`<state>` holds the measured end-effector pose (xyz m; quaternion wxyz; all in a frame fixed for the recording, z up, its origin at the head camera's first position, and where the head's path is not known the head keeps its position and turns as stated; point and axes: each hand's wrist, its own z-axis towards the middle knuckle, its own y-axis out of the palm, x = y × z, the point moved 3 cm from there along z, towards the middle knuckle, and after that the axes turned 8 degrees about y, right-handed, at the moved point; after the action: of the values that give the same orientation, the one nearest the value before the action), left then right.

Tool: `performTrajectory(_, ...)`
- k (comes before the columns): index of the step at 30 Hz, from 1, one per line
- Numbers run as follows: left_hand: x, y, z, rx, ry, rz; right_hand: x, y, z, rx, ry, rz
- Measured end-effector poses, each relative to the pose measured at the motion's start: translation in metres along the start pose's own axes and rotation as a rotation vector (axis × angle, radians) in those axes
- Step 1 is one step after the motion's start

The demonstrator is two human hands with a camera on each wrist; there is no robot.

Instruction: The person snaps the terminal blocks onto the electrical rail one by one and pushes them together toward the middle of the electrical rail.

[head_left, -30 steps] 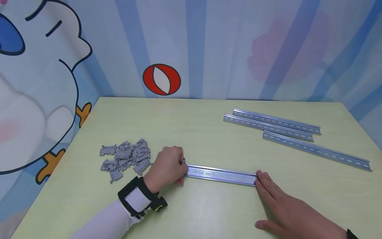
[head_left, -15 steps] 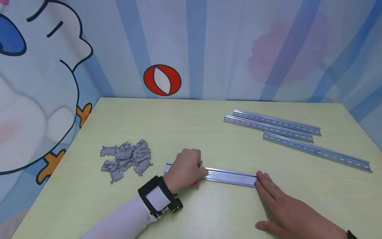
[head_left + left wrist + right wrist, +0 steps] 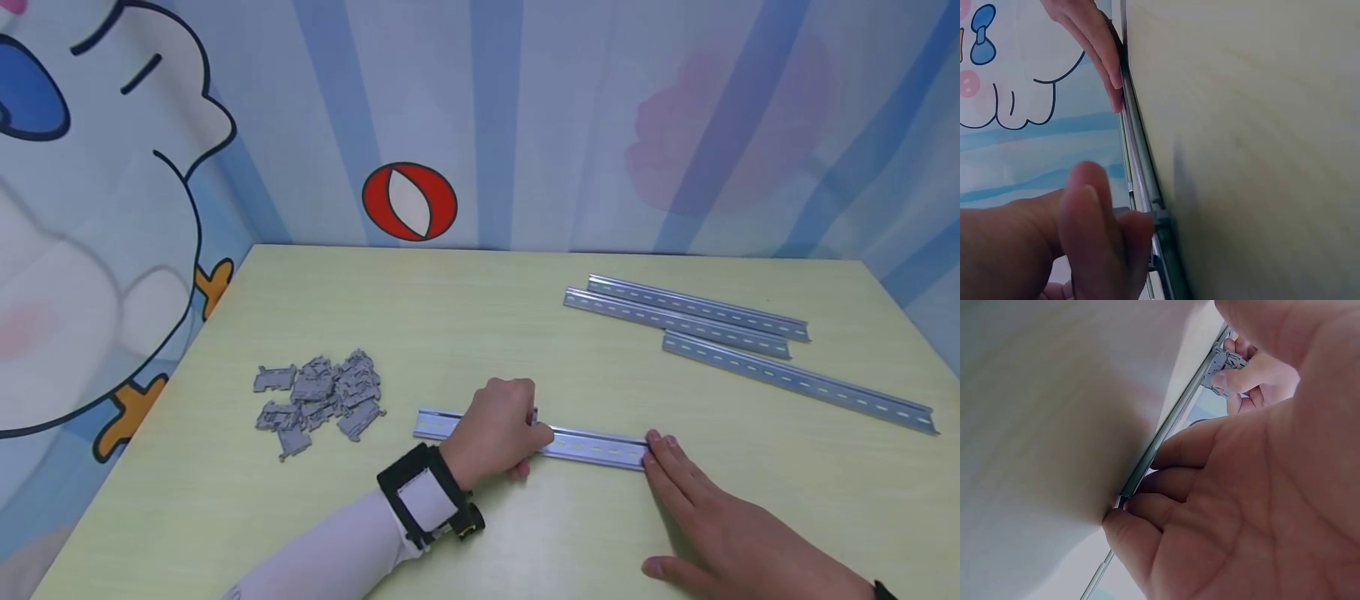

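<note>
A slotted metal DIN rail (image 3: 596,447) lies across the middle of the table in the head view. My left hand (image 3: 491,433) is over it and pinches a small grey plastic DIN rail clip (image 3: 1215,370), which sits upright on the rail in the right wrist view. From above, the hand mostly hides that clip. At the rail's right end, my right hand (image 3: 723,508) touches it with extended fingertips, the thumb held apart. To the left lies a heap of similar grey plastic clips (image 3: 311,392).
Farther back on the right, three more slotted rails lie aslant: one rail (image 3: 701,304) at the rear, another rail (image 3: 675,321) beside it, and a third rail (image 3: 798,379) nearer. A printed curtain (image 3: 555,125) stands behind the table (image 3: 420,308).
My left hand has slid to the right along the rail with the clip, from the left end to about the middle. My right hand has stayed at the rail's right end.
</note>
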<state>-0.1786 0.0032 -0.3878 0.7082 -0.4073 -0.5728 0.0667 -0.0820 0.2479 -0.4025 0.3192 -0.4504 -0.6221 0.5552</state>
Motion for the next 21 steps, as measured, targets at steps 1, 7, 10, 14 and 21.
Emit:
performTrajectory(1, 0.001, 0.001, 0.001, 0.001, 0.002, 0.003, 0.000, 0.000, 0.000, 0.000, 0.000, 0.000)
performTrajectory(7, 0.007, 0.011, 0.005, -0.004, 0.006, -0.020, 0.002, 0.000, 0.001, -0.055, 0.024, 0.022)
performTrajectory(10, 0.010, 0.017, 0.008, -0.021, 0.011, -0.026, 0.003, 0.001, 0.000, -0.062, 0.028, 0.034)
performTrajectory(14, 0.017, 0.024, 0.011, -0.034, 0.010, 0.009, 0.001, 0.001, -0.001, -0.008, -0.004, 0.018)
performTrajectory(21, 0.028, 0.034, 0.018, -0.021, 0.019, 0.074, 0.001, 0.001, -0.001, 0.041, -0.031, -0.022)
